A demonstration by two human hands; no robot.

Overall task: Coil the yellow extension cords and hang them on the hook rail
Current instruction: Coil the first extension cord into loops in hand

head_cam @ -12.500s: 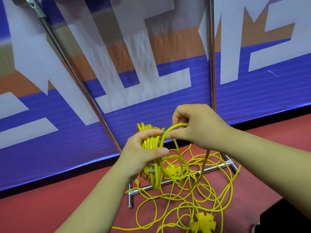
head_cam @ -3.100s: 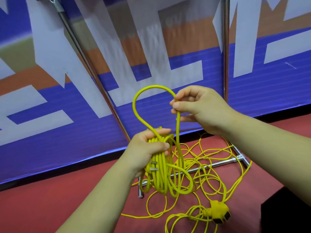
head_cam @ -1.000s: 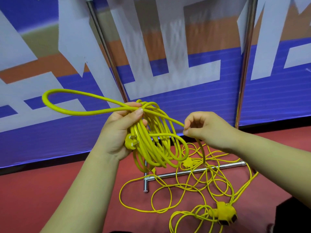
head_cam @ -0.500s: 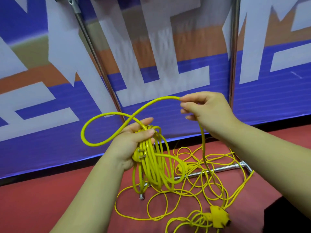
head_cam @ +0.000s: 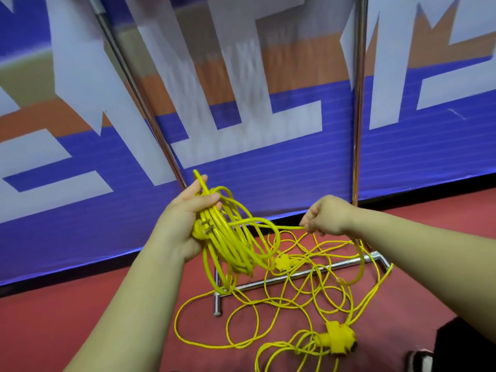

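My left hand grips a bundle of yellow extension cord loops, with the yellow plug and its metal prongs against my palm. One strand runs taut from the bundle rightward to my right hand, which pinches it at the fingertips. More loose yellow cord lies tangled on the red floor below. A yellow socket block lies at the lower right, and a smaller yellow connector sits among the tangle. The hook rail is out of view.
A chrome rack base lies on the red floor under the cords, with two chrome uprights rising from it. A blue, white and orange banner wall stands right behind. A dark object sits at the lower right corner.
The big loop that stuck out to the left has been drawn into the bundle. My right hand dropped from above the coil to its right, pulling a strand taut.
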